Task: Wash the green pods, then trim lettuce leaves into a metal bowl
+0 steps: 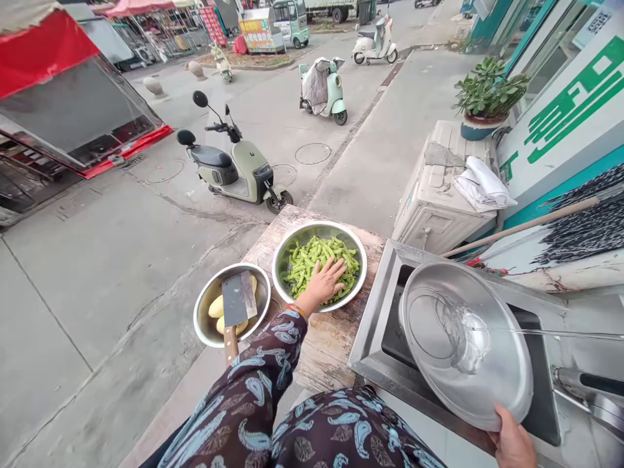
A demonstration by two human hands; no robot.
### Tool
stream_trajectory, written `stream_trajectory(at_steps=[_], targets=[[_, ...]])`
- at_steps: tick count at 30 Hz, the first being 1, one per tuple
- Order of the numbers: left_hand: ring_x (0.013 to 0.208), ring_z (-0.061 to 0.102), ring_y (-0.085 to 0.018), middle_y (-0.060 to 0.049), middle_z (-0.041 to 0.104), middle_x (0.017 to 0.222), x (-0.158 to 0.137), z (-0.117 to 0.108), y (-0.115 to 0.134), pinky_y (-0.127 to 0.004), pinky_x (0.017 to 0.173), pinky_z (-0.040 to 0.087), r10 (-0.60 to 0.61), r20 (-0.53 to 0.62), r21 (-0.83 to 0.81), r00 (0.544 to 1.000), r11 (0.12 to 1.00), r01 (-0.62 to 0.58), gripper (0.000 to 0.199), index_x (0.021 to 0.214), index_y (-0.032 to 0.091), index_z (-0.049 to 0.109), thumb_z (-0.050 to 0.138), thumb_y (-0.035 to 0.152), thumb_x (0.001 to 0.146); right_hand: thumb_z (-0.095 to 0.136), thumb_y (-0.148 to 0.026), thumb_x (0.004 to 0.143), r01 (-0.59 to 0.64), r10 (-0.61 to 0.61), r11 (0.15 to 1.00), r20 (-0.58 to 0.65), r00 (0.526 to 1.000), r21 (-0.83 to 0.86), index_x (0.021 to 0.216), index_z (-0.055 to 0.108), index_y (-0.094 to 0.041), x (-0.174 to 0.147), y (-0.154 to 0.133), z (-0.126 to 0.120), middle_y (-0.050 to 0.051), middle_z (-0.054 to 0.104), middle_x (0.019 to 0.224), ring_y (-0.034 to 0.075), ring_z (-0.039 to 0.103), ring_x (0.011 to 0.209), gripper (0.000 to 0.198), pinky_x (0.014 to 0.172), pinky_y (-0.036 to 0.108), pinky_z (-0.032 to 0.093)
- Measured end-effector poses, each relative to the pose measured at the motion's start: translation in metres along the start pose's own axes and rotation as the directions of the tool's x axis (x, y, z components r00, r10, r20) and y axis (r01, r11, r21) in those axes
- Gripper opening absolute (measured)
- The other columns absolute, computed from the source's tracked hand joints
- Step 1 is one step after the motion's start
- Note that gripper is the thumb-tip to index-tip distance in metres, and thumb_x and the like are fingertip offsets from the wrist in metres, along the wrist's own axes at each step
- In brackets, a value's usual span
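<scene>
My left hand [324, 283] lies with fingers spread on the green bean pods [312, 257], which fill a steel basin [361, 276] on a wooden table. At the lower right, my right hand [514, 439] grips the rim of a larger metal basin [433, 364]. This basin is tilted over the sink [373, 354], and a thin stream of water runs into it. Left of the pods, a smaller steel bowl [199, 318] contains several peeled yellowish potatoes [216, 307]. A cleaver [238, 299] with a wooden handle rests across that bowl.
The wooden table [324, 354] adjoins the sink. A faucet [585, 390] is at the far right. Behind the sink stand a white cabinet-like unit [424, 188] with a folded cloth [482, 185] and a potted plant [490, 94]. A scooter [238, 162] is parked beyond the table.
</scene>
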State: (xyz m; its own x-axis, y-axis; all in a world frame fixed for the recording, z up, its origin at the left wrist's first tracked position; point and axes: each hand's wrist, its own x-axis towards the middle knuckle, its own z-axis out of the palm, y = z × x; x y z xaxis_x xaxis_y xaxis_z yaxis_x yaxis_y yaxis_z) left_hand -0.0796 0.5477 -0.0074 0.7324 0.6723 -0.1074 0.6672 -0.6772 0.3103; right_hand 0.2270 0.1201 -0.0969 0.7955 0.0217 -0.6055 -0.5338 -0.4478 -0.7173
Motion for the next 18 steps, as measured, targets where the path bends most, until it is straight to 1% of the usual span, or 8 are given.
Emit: stream_trajectory(at_steps=[2, 4, 7, 10, 12, 14, 16, 18], targets=[[0.153, 0.007, -0.032, 0.001, 0.021, 0.165, 0.02, -0.011, -0.025, -0.059, 0.121, 0.003, -0.049, 0.013, 0.027, 0.999, 0.998, 0.049, 0.057, 0.151, 0.036, 0.037, 0.047, 0.043, 0.095, 0.075, -0.049, 0.044, -0.045, 0.046, 0.998, -0.034, 0.998, 0.04, 0.079, 0.057, -0.034, -0.004, -0.003, 0.002, 0.01, 0.071, 0.094, 0.047, 0.07, 0.095, 0.043, 0.055, 0.047, 0.059], [0.153, 0.007, -0.033, 0.001, 0.016, 0.167, 0.039, -0.021, -0.05, -0.061, 0.12, 0.008, -0.118, 0.056, 0.039, 0.991, 0.993, 0.115, 0.058, 0.152, 0.037, 0.034, 0.045, 0.044, 0.096, 0.075, -0.048, 0.042, -0.102, 0.106, 0.993, -0.056, 0.993, 0.063, 0.079, 0.056, -0.033, -0.006, -0.005, 0.003, 0.01, 0.071, 0.098, 0.047, 0.069, 0.096, 0.044, 0.055, 0.047, 0.058], [0.152, 0.01, -0.035, -0.001, 0.017, 0.167, 0.062, -0.029, -0.08, -0.063, 0.118, 0.013, -0.23, 0.075, 0.035, 0.97, 0.973, 0.228, 0.062, 0.154, 0.037, 0.029, 0.044, 0.05, 0.095, 0.074, -0.05, 0.043, -0.136, 0.139, 0.989, -0.062, 0.988, 0.061, 0.079, 0.054, -0.034, -0.006, -0.005, 0.005, 0.009, 0.071, 0.102, 0.046, 0.07, 0.095, 0.043, 0.057, 0.048, 0.058], [0.149, 0.018, -0.043, -0.009, 0.019, 0.166, 0.075, -0.028, -0.095, -0.065, 0.114, 0.02, -0.443, 0.042, -0.033, 0.896, 0.895, 0.444, 0.07, 0.156, 0.032, 0.027, 0.04, 0.06, 0.093, 0.075, -0.048, 0.044, -0.151, 0.156, 0.986, -0.063, 0.986, 0.073, 0.078, 0.055, -0.033, -0.004, -0.005, 0.006, 0.011, 0.07, 0.105, 0.045, 0.07, 0.098, 0.043, 0.058, 0.045, 0.059], [0.146, 0.022, -0.047, -0.013, 0.017, 0.165, 0.074, -0.024, -0.097, -0.066, 0.112, 0.024, -0.561, 0.021, -0.076, 0.827, 0.824, 0.561, 0.073, 0.156, 0.03, 0.028, 0.036, 0.064, 0.092, 0.075, -0.044, 0.043, -0.172, 0.178, 0.981, -0.065, 0.982, 0.088, 0.079, 0.056, -0.032, -0.004, -0.006, 0.006, 0.014, 0.07, 0.111, 0.044, 0.068, 0.103, 0.043, 0.058, 0.042, 0.059], [0.147, 0.021, -0.046, -0.015, 0.013, 0.166, 0.064, -0.018, -0.095, -0.064, 0.111, 0.026, -0.603, -0.01, -0.088, 0.797, 0.795, 0.6, 0.073, 0.156, 0.028, 0.026, 0.035, 0.062, 0.092, 0.075, -0.038, 0.042, -0.188, 0.195, 0.977, -0.071, 0.978, 0.102, 0.081, 0.057, -0.032, -0.005, -0.007, 0.006, 0.015, 0.068, 0.117, 0.044, 0.066, 0.108, 0.043, 0.058, 0.039, 0.06], [0.149, 0.016, -0.043, -0.013, 0.007, 0.167, 0.044, -0.011, -0.088, -0.062, 0.112, 0.027, -0.579, -0.036, -0.069, 0.814, 0.814, 0.576, 0.07, 0.157, 0.029, 0.023, 0.035, 0.058, 0.094, 0.074, -0.035, 0.042, -0.193, 0.2, 0.976, -0.067, 0.977, 0.106, 0.083, 0.057, -0.032, -0.006, -0.008, 0.005, 0.015, 0.068, 0.12, 0.044, 0.066, 0.108, 0.044, 0.057, 0.04, 0.06], [0.151, 0.012, -0.041, -0.011, 0.005, 0.168, 0.017, -0.004, -0.08, -0.06, 0.113, 0.027, -0.517, -0.043, -0.016, 0.855, 0.856, 0.517, 0.069, 0.157, 0.03, 0.022, 0.037, 0.053, 0.095, 0.073, -0.036, 0.043, -0.192, 0.199, 0.976, -0.06, 0.978, 0.1, 0.085, 0.057, -0.032, -0.006, -0.007, 0.004, 0.014, 0.068, 0.12, 0.045, 0.068, 0.104, 0.045, 0.055, 0.042, 0.059]])
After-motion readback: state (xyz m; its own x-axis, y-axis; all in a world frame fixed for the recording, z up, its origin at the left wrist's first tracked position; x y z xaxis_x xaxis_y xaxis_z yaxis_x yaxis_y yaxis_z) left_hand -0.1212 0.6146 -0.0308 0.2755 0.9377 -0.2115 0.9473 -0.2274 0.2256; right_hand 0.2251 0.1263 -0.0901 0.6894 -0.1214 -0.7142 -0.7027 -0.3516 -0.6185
